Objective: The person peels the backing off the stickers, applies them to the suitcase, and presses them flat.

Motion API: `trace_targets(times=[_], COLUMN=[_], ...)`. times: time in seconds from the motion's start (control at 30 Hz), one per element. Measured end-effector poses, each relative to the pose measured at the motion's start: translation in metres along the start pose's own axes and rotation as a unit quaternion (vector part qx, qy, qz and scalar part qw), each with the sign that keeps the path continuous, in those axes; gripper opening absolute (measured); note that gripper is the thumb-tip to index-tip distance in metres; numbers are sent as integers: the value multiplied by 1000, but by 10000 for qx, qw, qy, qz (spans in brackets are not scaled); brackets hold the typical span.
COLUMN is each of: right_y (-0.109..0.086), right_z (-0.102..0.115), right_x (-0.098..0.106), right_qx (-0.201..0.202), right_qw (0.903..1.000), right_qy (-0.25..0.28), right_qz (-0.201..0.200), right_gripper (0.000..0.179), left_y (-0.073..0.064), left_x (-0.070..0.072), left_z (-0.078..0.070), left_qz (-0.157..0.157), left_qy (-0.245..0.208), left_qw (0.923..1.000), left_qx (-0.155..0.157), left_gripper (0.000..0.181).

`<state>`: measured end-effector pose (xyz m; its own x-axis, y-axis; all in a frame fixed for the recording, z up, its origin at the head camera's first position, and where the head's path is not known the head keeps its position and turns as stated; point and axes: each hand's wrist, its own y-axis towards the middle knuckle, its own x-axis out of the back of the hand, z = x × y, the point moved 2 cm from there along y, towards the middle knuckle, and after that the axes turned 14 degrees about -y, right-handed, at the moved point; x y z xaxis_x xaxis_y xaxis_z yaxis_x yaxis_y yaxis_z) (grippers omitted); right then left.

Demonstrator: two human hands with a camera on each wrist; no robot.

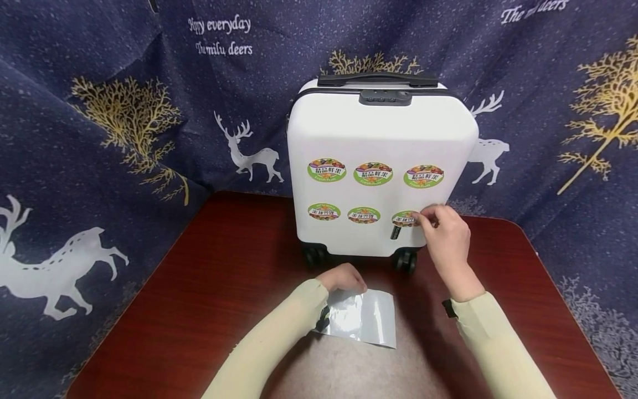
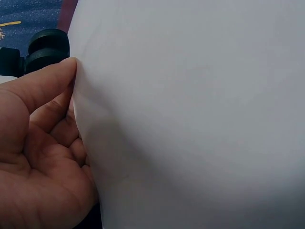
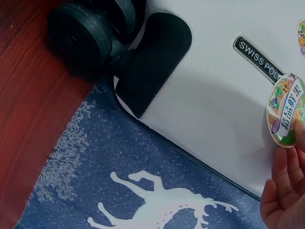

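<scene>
A white suitcase (image 1: 384,133) stands upright on the table, with oval fruit stickers on its front in two rows. At the lower right, my right hand (image 1: 448,238) pinches the edge of an oval sticker (image 1: 401,219) against the suitcase. In the right wrist view this sticker (image 3: 286,107) overlaps the end of a black nameplate (image 3: 259,59). My left hand (image 1: 343,278) pinches the edge of a glossy pale sheet (image 1: 377,318) in front of the suitcase. Seen from the left wrist, the sheet (image 2: 200,105) fills most of the view, its visible side plain white.
Three stickers form the upper row, including a middle sticker (image 1: 372,174); two more lie lower left and centre. Black wheels (image 1: 405,260) support the suitcase on the dark red table (image 1: 239,266). A blue cloth (image 1: 249,83) with deer and trees hangs behind.
</scene>
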<state>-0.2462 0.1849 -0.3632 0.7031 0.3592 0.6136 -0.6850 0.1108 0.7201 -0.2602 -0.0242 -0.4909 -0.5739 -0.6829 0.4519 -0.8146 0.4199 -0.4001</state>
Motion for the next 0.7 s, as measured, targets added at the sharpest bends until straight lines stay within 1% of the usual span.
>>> trace_targets(times=[0.23,0.5,0.7], right_y=[-4,-8,-10], right_z=[-3,-9,-13], right_x=[1,3,1], right_qx=[-41,-147,-190], right_qw=[9998,9998,9997], right_qy=[-39,-33,-76], right_qz=[-175,-142,-119], right_gripper=[14,13,13], left_y=[0,-1,-1], left_x=[0,0,0], left_z=[0,-1,-1], left_qz=[-31,-16,-7], left_qy=[40,15,69], left_qw=[10000,10000,10000], left_qx=[-27,34,-36], left_gripper=[17,17,17])
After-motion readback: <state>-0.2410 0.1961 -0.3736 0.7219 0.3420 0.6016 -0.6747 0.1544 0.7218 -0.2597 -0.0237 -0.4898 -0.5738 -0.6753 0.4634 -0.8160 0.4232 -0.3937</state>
